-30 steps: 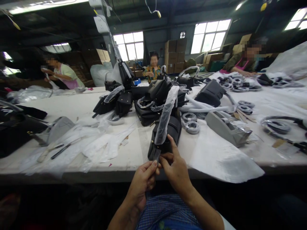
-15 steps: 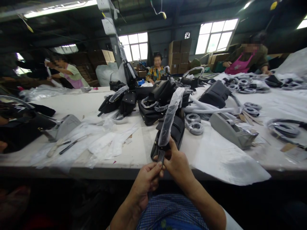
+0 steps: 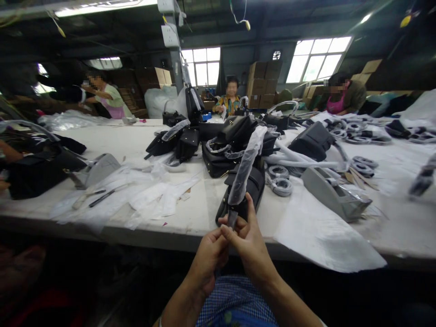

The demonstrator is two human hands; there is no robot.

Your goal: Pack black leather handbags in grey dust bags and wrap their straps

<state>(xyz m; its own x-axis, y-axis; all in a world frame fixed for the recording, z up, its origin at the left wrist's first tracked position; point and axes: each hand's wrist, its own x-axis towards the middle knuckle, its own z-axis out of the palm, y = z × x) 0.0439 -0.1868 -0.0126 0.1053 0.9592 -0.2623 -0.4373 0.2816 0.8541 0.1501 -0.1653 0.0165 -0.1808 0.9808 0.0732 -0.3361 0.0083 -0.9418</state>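
Note:
A black handbag stands at the table's front edge, straight ahead of me. Its strap is wrapped in clear plastic film and rises across the front of the bag. At the lower end of this strap my left hand pinches the strap tip from the left. My right hand closes on the same end from the right, its thumb near the left fingers and its index finger pointing up along the strap. The fingers partly hide the strap end.
Several black bags are heaped behind mine. Grey tape dispensers stand left and right. White sheets, a dark pen-like tool and coiled wrapped straps lie about. Co-workers sit or stand around the table.
My right hand has shifted down to the strap's end, its thumb now beside my left fingers. The view has swung slightly left. At the right, a co-worker has bent forward.

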